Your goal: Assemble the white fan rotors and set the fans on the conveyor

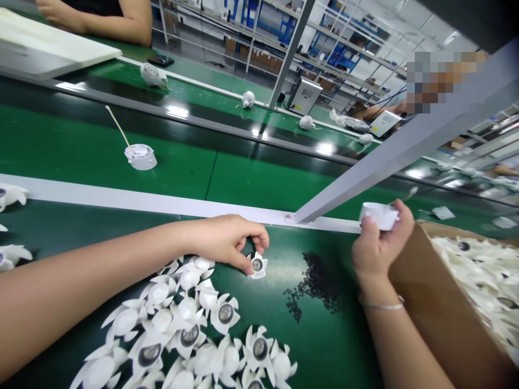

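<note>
Closest to the wearer, a heap of white plastic star-shaped pieces (pixel 182 324), each with thin pointed petals around a dark round centre, lies on a dark green surface (pixel 344 351). The left hand (pixel 223 243) curls over one separate star-shaped piece (pixel 257 265) just beside the heap; its fingertips touch the piece, though the view cannot settle whether the grip is pinching it. The piece looks light and its petals fragile, so its firmer centre seems the safest hold. The right hand (pixel 377 251) pinches a white plastic cup (pixel 379 216) between thumb and fingers, its stiff rim offering a sure hold, beside a cardboard box (pixel 430 292) of similar white pieces. Black granules (pixel 312 283) lie between the 2 hands. Farther off, a green conveyor belt (pixel 259 178) carries a round white housing (pixel 140 156) with a thin stick, and a co-worker's arm (pixel 117 21) rests beyond it.
</note>
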{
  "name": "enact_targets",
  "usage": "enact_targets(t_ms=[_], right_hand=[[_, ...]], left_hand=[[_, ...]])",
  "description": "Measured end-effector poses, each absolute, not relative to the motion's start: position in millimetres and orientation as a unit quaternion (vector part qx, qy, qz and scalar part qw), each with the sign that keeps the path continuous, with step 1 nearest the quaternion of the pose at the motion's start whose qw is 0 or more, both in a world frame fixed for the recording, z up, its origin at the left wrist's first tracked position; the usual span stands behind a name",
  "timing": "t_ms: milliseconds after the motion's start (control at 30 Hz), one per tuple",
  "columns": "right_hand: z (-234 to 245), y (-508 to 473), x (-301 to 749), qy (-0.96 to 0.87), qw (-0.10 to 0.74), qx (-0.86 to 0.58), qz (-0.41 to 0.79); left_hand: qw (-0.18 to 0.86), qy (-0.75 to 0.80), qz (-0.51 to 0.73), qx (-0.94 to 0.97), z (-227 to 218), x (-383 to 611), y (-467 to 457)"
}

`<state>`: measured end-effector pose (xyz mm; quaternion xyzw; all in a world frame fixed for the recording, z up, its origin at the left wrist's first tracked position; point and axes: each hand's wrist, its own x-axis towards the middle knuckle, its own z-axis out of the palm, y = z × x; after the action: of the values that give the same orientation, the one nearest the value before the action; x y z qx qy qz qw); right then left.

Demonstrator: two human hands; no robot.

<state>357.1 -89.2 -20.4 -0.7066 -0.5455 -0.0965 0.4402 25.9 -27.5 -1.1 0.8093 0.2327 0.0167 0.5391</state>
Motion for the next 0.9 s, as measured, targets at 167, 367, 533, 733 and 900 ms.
enact_targets(t_ms=[167, 367, 533, 733, 900], right_hand=[[5.2, -137.3, 274.8, -0.672, 0.521, -0.525, 0.048], [3.3, -149.2, 234.6, -0.829, 0.328, -0.422, 0.165], [-7.6, -144.2, 236.7, -0.824, 0.295, -0.465, 0.136], [-10.8, -135.1, 247.1, -0.757, 0.318, -0.502, 0.272], [-14.1, -129.4, 250.6, -0.776, 0.328, -0.484, 0.235]], left_hand=[[0.588, 0.217, 0.051, 0.778, -6.2, 25.0, -21.9], [0.628, 0.221, 0.075, 0.742, -8.5, 22.9, -19.1], [0.616, 0.243, 0.048, 0.748, -7.5, 27.3, -20.9], [0.608, 0.278, 0.040, 0.742, -7.1, 34.3, -18.9], [0.598, 0.291, 0.052, 0.745, -8.0, 34.8, -19.4]])
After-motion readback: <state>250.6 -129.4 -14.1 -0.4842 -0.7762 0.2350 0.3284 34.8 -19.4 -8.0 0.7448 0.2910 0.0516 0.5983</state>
